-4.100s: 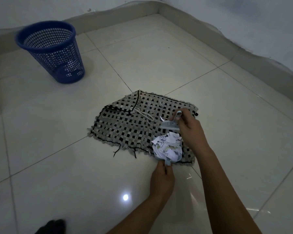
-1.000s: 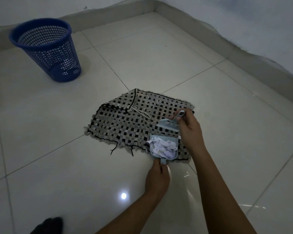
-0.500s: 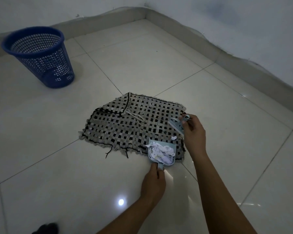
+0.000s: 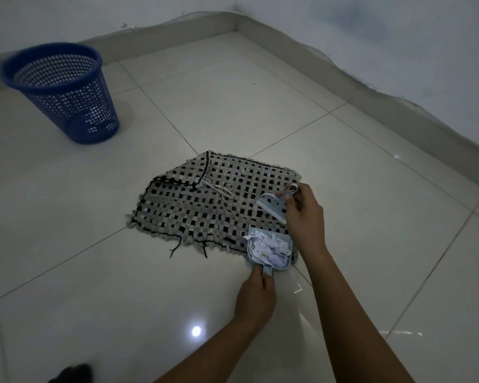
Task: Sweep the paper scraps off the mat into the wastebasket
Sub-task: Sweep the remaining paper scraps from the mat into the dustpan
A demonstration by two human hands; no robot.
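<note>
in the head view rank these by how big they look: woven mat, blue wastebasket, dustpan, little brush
1. woven mat, the widest spread.
2. blue wastebasket, clearly smaller in the frame, though it stands farther from the camera.
3. dustpan, full of paper scraps.
4. brush, slightly smaller than the dustpan, partly hidden by the right hand.

A woven mat, checked in black, grey and white, is lying flat on the tiled floor with loose threads trailing from its near edge. Its surface is showing no loose paper. The white paper scraps are sitting heaped inside a small pale blue dustpan, which is resting at the mat's near right corner. A small pale blue brush is being held tilted above the mat's right side. A blue mesh wastebasket is standing upright, well apart, at the far left.
</note>
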